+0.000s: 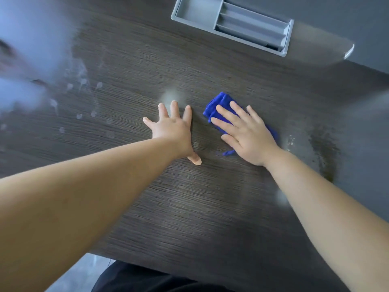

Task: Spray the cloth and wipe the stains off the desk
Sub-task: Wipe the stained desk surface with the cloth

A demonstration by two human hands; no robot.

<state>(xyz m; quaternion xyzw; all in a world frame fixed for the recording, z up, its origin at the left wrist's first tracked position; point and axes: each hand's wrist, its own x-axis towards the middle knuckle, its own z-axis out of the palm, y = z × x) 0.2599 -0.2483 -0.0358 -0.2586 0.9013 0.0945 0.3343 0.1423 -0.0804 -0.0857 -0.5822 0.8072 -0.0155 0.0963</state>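
the right hand (pixel 246 133) lies flat on the blue cloth (pixel 219 102), straight and spread, pressing it down rather than pinching it. a flat palm puts weight over the whole folded pad, which suits wiping. the left hand (pixel 172 127) is spread flat on bare wood just left of the cloth and holds nothing, likely a brace while the person leans in.

the desk (pixel 189 218), dark and grained, fills the view. the cloth rests on it near the middle. a grey tray (pixel 231 22) is sunk into the far side, well apart from the work. at far left lies a scatter of pale spots (pixel 82 81) and streaks, so i judge that side not yet wiped. right of the cloth is a dark speckled patch (pixel 322 148), seemingly wet, and i cannot tell whether it is spray or a stain. a small pale smudge (pixel 171 94) sits just beyond the left hand. no spray bottle shows, and a blur at far left cannot be made out.
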